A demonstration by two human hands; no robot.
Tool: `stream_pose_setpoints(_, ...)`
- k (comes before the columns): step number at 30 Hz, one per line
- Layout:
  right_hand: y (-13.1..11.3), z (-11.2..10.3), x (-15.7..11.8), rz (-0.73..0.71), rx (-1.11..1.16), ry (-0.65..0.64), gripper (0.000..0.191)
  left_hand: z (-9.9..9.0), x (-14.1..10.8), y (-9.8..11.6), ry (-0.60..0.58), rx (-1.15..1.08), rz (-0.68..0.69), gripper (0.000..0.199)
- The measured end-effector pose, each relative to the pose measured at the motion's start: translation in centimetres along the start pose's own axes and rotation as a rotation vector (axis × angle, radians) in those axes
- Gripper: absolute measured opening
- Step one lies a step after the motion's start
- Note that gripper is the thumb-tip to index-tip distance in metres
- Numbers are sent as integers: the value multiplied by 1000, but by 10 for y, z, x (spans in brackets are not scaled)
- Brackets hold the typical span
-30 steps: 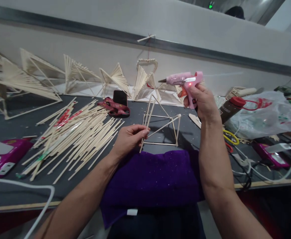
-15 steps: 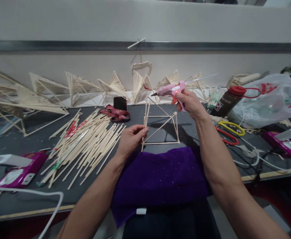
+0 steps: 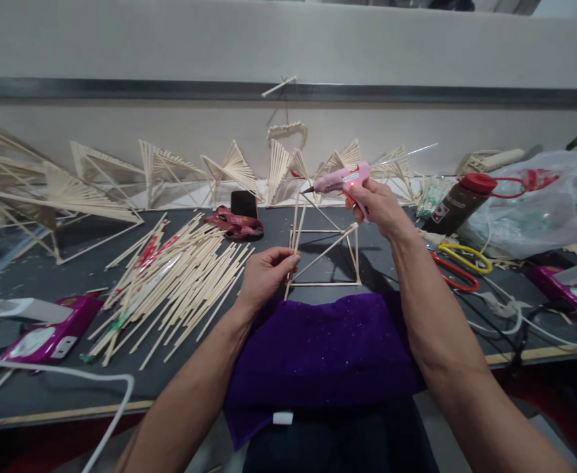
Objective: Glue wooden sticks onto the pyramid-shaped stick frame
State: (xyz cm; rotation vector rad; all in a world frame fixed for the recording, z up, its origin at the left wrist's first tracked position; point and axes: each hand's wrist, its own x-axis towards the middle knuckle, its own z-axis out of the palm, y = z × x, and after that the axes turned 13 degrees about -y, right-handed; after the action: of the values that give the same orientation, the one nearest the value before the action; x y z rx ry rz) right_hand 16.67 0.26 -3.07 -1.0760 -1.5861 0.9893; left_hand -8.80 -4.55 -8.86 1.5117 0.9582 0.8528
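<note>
My left hand (image 3: 269, 274) pinches a thin wooden stick (image 3: 297, 226) that leans at the left side of a small stick frame (image 3: 325, 284). The frame stands on the dark table, its sticks joined at the corners. In my right hand (image 3: 378, 207) is a pink hot glue gun (image 3: 344, 180) with a small red light and a clear glue stick (image 3: 409, 154) out of its back. The gun's dark nozzle points left, close to the upper end of the held stick; whether they touch I cannot tell.
Loose wooden sticks (image 3: 180, 289) lie left, by a phone (image 3: 244, 203) and red lanyard (image 3: 236, 226). Fan-shaped stick models (image 3: 232, 169) line the wall. Scissors (image 3: 459, 268), a bottle (image 3: 459, 203) and a plastic bag (image 3: 520, 217) are right. Purple cloth (image 3: 323, 355) covers the table's front edge.
The whole view has shifted slightly, so things sit a little farther right. Both hands keep their grips, and the glue gun's nozzle stays near the top of the stick.
</note>
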Motion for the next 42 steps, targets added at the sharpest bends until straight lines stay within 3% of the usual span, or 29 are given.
stream_pose_setpoints(23, 1, 1, 2, 23, 34, 7, 26, -1, -2, 3, 2, 8, -29, 30)
stream_pose_setpoints(42, 2, -1, 1, 28, 34, 0, 33, -2, -3, 3, -3, 2, -42, 30)
